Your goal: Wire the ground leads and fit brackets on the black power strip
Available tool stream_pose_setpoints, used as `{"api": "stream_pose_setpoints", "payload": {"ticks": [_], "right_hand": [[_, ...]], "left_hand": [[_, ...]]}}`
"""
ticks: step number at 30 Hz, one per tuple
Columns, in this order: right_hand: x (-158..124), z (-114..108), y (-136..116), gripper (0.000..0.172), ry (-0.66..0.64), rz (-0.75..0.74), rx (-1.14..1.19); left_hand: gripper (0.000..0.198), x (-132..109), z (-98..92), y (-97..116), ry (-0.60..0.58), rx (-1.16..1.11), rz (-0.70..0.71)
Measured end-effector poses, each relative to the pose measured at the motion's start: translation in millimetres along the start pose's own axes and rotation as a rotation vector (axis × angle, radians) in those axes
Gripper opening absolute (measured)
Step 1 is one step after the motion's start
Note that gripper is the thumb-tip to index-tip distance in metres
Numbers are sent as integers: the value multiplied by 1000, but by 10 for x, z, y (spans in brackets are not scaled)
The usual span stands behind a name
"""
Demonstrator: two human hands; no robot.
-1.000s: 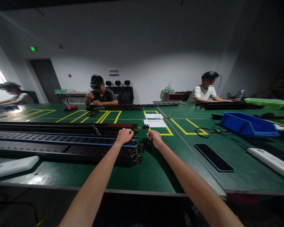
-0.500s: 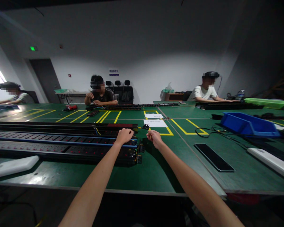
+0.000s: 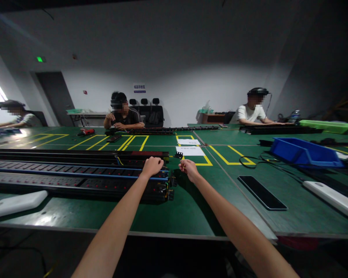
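Observation:
Long black power strips (image 3: 75, 175) lie stacked side by side across the green table (image 3: 191, 208), their right ends near the middle. My left hand (image 3: 152, 166) rests closed on top of the strips near that right end. My right hand (image 3: 188, 169) hovers just right of the strips, fingers pinched around a tiny piece that I cannot make out. A small black part (image 3: 178, 155) sits on the table just beyond my hands.
A dark phone (image 3: 262, 192) lies to the right, with a white flat device (image 3: 330, 199) further right and another (image 3: 16, 203) at the near left. A blue bin (image 3: 304, 151), black cable (image 3: 251, 161) and white papers (image 3: 190, 150) sit behind. Three people work at the far side.
My right hand has shifted very slightly up and left toward the strip ends. My left hand has stayed where it was.

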State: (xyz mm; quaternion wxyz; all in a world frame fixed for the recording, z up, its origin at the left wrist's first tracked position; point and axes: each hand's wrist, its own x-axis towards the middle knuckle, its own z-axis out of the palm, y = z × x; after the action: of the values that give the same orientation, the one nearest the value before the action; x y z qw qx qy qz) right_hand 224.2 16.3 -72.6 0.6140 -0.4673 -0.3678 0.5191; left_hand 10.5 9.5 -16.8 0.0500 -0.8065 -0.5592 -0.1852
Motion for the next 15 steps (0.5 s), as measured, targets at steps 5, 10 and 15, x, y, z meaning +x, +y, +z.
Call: {"api": "stream_pose_setpoints", "payload": {"ticks": [5, 10, 15], "right_hand": [[3, 2, 8, 4, -10, -11, -14], [-3, 4, 13, 7, -24, -19, -29], [-11, 10, 10, 4, -30, -23, -45]], "left_hand": [[44, 6, 9, -5, -1, 4, -5], [45, 5, 10, -6, 4, 4, 3], [45, 7, 17, -12, 12, 4, 13]]}}
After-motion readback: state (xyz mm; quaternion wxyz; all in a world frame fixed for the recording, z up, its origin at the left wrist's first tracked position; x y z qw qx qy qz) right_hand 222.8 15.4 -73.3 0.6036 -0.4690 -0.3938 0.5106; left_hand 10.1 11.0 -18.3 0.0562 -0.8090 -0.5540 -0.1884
